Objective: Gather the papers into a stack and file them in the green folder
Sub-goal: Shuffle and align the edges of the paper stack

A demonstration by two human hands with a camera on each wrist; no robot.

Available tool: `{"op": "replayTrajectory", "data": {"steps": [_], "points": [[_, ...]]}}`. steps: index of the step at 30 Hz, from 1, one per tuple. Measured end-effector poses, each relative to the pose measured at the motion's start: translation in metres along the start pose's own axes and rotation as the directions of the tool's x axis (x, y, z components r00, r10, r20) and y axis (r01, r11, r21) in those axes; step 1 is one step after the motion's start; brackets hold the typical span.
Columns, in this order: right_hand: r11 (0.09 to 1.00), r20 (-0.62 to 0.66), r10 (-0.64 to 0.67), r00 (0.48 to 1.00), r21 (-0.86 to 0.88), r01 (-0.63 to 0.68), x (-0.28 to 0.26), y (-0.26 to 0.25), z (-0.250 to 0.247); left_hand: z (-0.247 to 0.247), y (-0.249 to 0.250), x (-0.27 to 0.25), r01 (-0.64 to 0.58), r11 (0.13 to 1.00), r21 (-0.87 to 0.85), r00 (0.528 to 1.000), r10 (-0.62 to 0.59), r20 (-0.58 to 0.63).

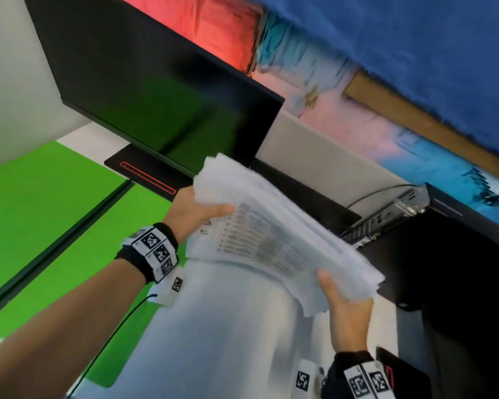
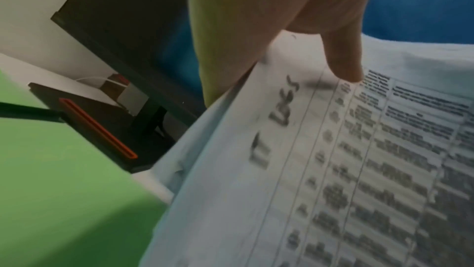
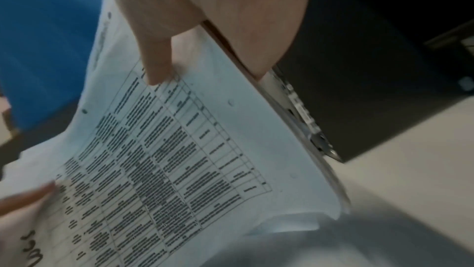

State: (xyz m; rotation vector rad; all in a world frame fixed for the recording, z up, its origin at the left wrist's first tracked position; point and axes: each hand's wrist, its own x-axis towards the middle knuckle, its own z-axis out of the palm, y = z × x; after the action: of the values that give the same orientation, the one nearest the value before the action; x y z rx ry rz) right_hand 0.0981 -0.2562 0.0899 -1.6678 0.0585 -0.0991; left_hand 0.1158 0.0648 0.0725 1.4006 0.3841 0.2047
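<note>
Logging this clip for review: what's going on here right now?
A person holds a stack of papers in the air with both hands: the left hand grips one end, thumb on top, the right hand the opposite end. The top sheet shows a printed table. The green folder lies open on the desk beside a dark monitor; the papers are not yet in it.

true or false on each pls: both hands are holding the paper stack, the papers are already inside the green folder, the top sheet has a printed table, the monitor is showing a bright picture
1. Both hands hold the paper stack: true, the left hand grips one end and the right hand the other.
2. The papers are inside the green folder: false, they are held up above the desk.
3. The top sheet carries a printed table: true.
4. The monitor shows a bright picture: false, its screen is dark.
</note>
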Motion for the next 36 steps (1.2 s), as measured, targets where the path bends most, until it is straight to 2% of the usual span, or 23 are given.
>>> {"op": "replayTrajectory", "data": {"steps": [2, 5, 10, 12, 14, 18, 23, 28, 30, 33, 36], "points": [[0.997, 0.021, 0.043, 0.999, -0.065, -0.041, -0.005, 0.020, -0.001, 0.000, -0.015, 0.000, 0.027, 0.999, 0.029, 0.999, -0.026, -0.020], [0.992, 0.011, 0.113, 0.994, -0.059, -0.112, -0.004, 0.041, -0.005, 0.004, -0.028, -0.004, 0.103, 0.993, 0.058, 0.994, -0.101, -0.027], [0.972, -0.051, 0.230, 0.972, -0.044, -0.233, 0.010, 0.055, -0.001, 0.020, -0.027, -0.001, 0.064, 0.998, 0.012, 0.997, -0.064, -0.036], [0.955, -0.047, 0.295, 0.954, -0.021, -0.296, 0.011, 0.059, 0.006, 0.030, -0.028, 0.000, 0.071, 0.997, 0.034, 0.997, -0.071, -0.009], [0.948, -0.061, 0.319, 0.946, 0.005, -0.319, 0.012, 0.059, 0.014, 0.038, -0.029, 0.000, 0.013, 0.999, 0.044, 0.999, -0.015, 0.028], [0.977, -0.134, 0.212, 0.968, 0.064, -0.205, 0.018, 0.055, 0.016, 0.037, -0.018, 0.004, -0.097, 0.995, 0.029, 0.995, 0.096, 0.034], [0.999, -0.216, -0.018, 0.976, 0.027, 0.024, 0.019, 0.021, 0.017, 0.039, -0.010, 0.011, -0.095, 0.995, 0.030, 0.992, 0.097, -0.083], [0.999, -0.280, -0.024, 0.960, 0.020, 0.031, 0.024, 0.012, 0.028, 0.046, -0.015, 0.019, -0.080, 0.989, 0.122, 0.972, 0.105, -0.212], [0.998, -0.293, -0.059, 0.954, -0.033, 0.051, 0.024, 0.014, 0.031, 0.047, -0.012, 0.017, -0.096, 0.986, 0.138, 0.971, 0.123, -0.203], [0.987, -0.287, -0.138, 0.948, -0.121, 0.107, 0.022, 0.018, 0.030, 0.043, -0.012, 0.016, -0.105, 0.977, 0.183, 0.987, 0.125, -0.103], [0.982, -0.290, -0.155, 0.944, -0.148, 0.115, 0.020, 0.019, 0.028, 0.039, -0.013, 0.019, -0.087, 0.956, 0.279, 0.988, 0.119, -0.100]]}}
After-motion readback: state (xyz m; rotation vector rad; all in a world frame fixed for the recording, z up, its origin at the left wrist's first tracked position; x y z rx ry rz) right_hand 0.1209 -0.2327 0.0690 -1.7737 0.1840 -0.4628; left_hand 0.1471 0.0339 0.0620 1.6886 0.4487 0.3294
